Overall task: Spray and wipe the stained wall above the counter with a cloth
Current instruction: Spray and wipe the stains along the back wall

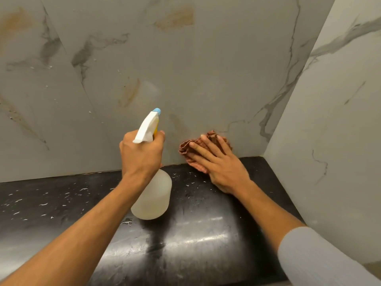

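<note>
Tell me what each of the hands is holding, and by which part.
The left hand grips the spray bottle by its neck, below the trigger head. The right hand holds nothing; its straight fingers press the cloth against the wall.

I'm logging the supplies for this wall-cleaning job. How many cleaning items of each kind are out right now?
spray bottle: 1, gripped by the left hand
cloth: 1, reddish-brown, under the flat right hand
Total: 2 items
</note>
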